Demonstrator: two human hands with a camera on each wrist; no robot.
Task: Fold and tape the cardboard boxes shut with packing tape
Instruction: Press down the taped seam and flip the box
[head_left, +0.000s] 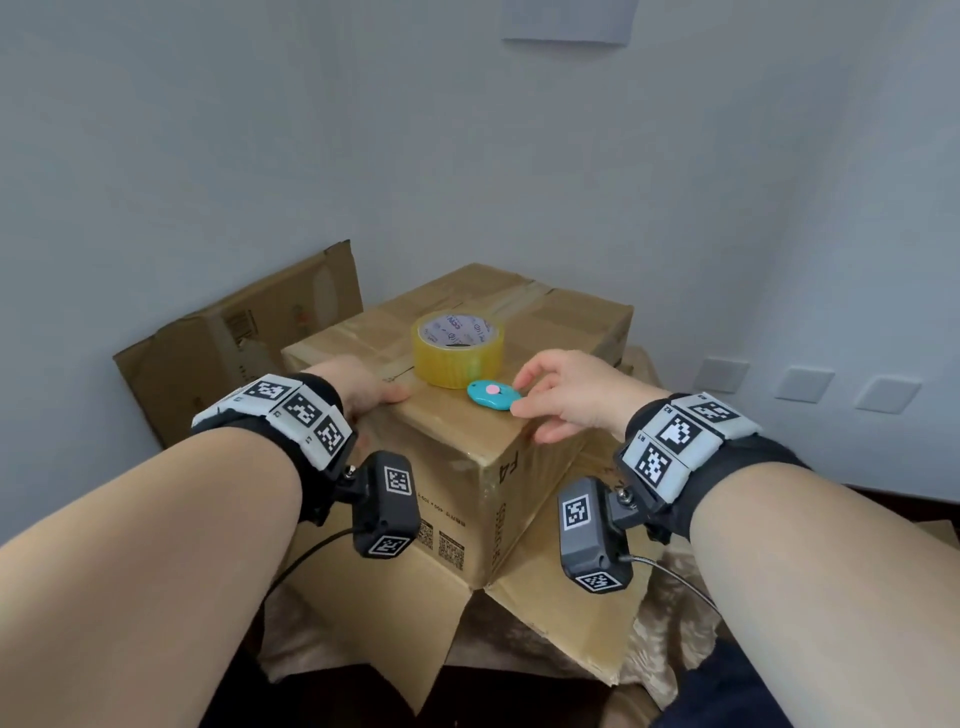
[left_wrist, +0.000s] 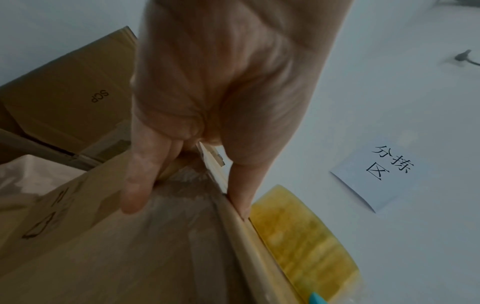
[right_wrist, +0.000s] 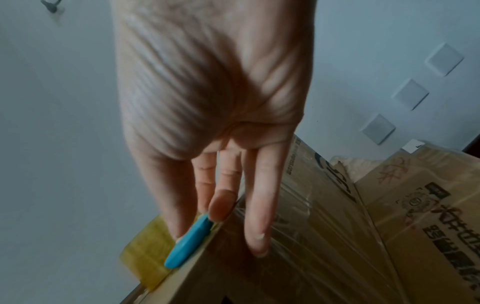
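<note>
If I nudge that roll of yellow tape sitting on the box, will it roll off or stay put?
The tape roll lies flat on its side on the cardboard box, so it would probably slide, not roll. Its hollow core suggests it is fairly light. The taped top looks glossy, so it may slide easily toward the blue cutter.

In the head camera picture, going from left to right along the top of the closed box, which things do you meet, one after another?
left hand → roll of packing tape → small blue cutter → right hand, all on or at the cardboard box.
</note>
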